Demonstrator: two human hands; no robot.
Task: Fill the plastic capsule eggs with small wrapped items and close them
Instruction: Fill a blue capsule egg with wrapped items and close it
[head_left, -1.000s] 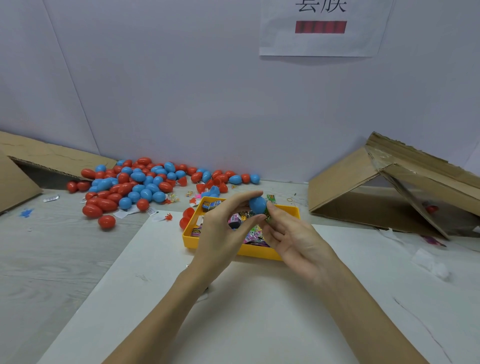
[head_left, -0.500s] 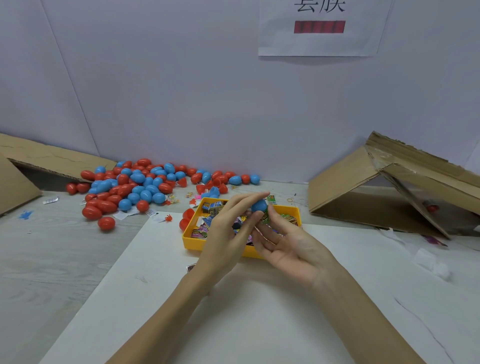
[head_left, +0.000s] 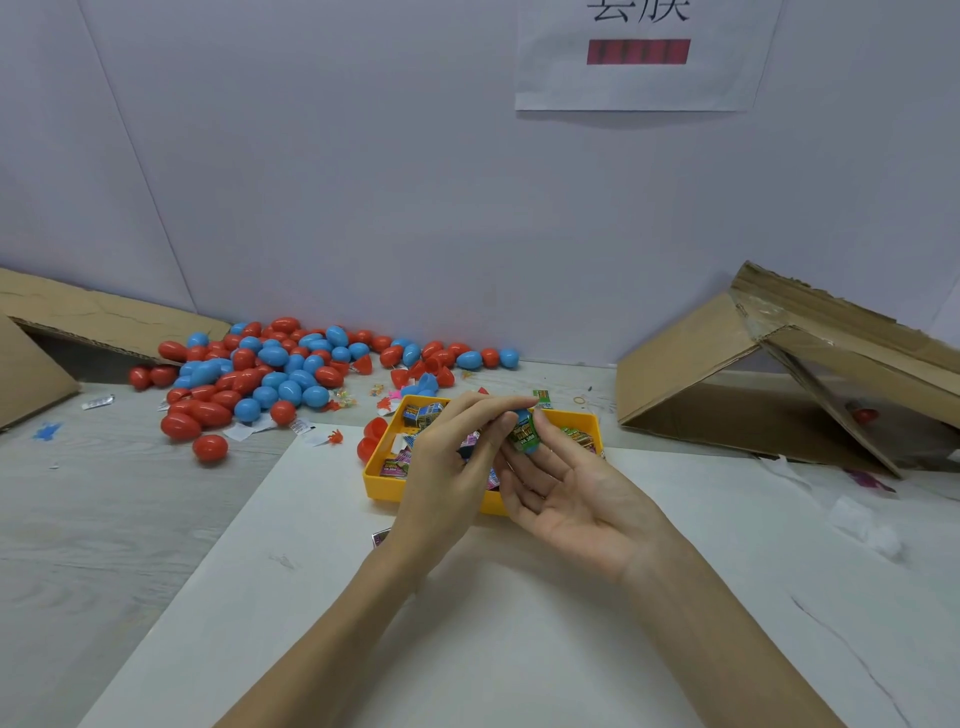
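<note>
Fingers (head_left: 498, 410) of both hands pinch a green wrapped packet (head_left: 523, 434) against a blue egg half (head_left: 524, 415) above the yellow tray (head_left: 382, 480), where pushing it fully inside probably helps closing.

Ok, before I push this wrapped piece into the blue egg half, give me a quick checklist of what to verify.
1. Green wrapped item held at the blue egg half: ok, both hands pinch there.
2. Left hand grip: ok, thumb and fingers curl over the top.
3. Right hand support: ok, its fingertips hold from the side, palm up.
4. Item fully inside the half: not ok, the wrapper is still showing.
5. Matching other half ready: cannot tell, none is clearly seen in either hand.
6. Work held above the yellow tray: ok.
</note>
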